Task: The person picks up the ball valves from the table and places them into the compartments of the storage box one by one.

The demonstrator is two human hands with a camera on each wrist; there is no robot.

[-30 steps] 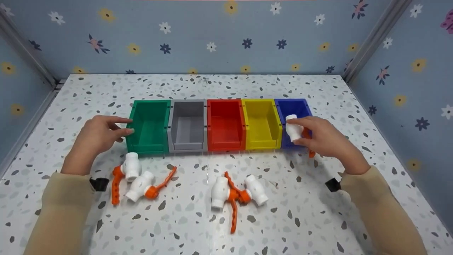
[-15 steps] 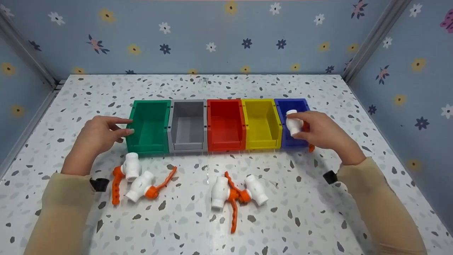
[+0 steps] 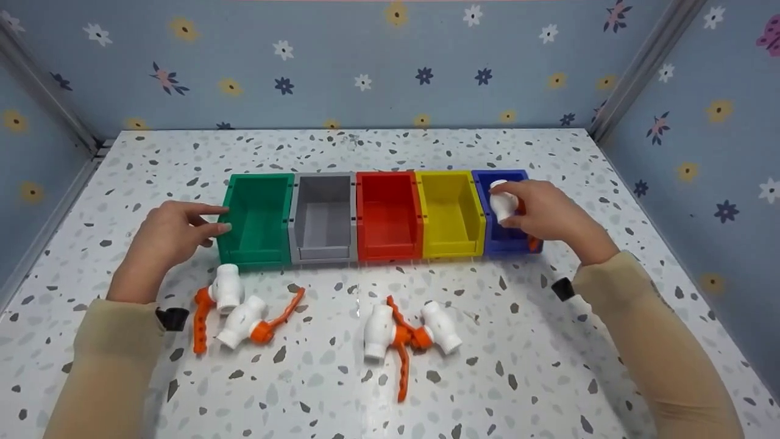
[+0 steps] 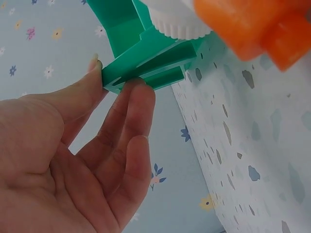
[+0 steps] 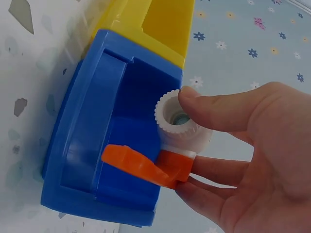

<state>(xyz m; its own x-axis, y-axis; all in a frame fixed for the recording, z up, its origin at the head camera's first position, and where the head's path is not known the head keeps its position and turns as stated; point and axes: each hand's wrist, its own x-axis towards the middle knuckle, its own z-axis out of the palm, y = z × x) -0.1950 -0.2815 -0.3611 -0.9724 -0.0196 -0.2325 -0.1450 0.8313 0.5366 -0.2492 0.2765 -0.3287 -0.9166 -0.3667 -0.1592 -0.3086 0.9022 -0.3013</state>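
Observation:
My right hand [image 3: 551,213] pinches a white PVC ball valve [image 3: 503,206] between thumb and fingers, over the blue bin [image 3: 506,245] at the right end of the row. In the right wrist view the valve's open threaded end faces the camera, and its orange lever handle [image 5: 136,165] reaches across the bin's opening. At the other end, my left hand [image 3: 170,235] holds the side wall of the green bin [image 3: 262,213]. The left wrist view has the thumb on one face of that wall and fingertips [image 4: 141,90] against the ribbed outer side.
Grey [image 3: 325,219], red [image 3: 390,222] and yellow [image 3: 451,213] bins stand between the green and blue ones. Two white valves [image 3: 242,320] with orange handles lie front left, near the left forearm. Two more valves [image 3: 379,332] lie front centre with handles crossing.
My right hand has carried the ball valve away from me, from the blue bin's front part to farther back over it. The left hand has stayed at the green bin.

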